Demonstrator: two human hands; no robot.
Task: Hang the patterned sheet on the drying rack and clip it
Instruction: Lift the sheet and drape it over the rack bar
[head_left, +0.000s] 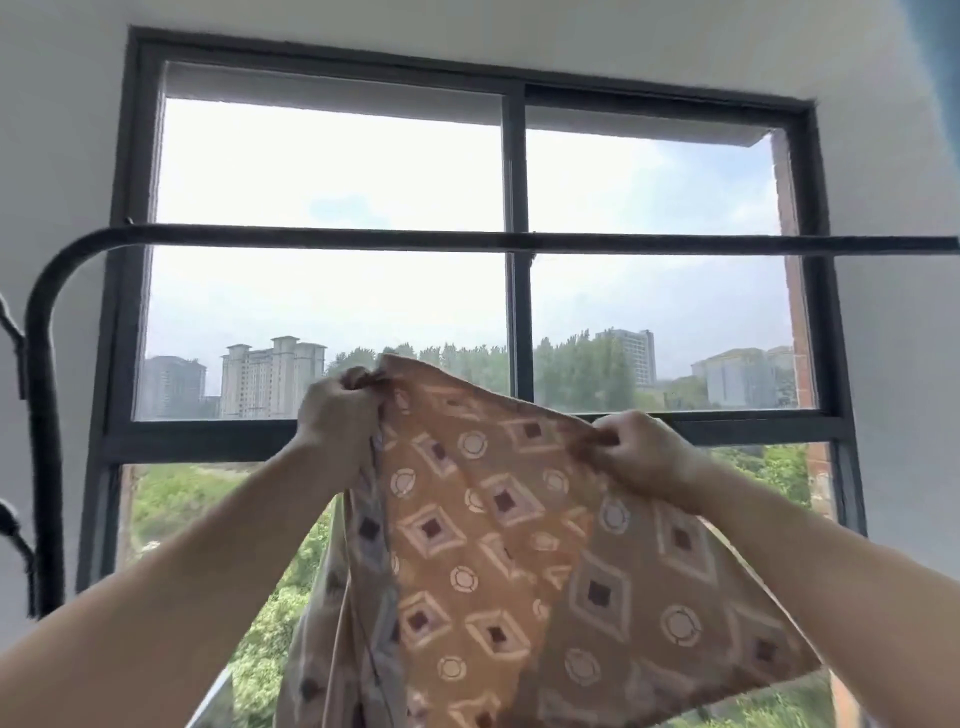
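The patterned sheet (483, 551) is orange-brown with diamond and circle motifs and hangs between my raised arms. My left hand (337, 410) grips its top corner in a fist. My right hand (639, 452) pinches the upper edge further right. The drying rack's dark top bar (363, 236) runs horizontally across the view above both hands, well clear of the sheet. The bar curves down at the left into an upright post (39, 415). No clips are in view.
A large dark-framed window (514, 171) fills the wall behind the rack, with trees and buildings outside. White walls flank it. Dark hooks or brackets (13, 530) stick out by the rack's left post.
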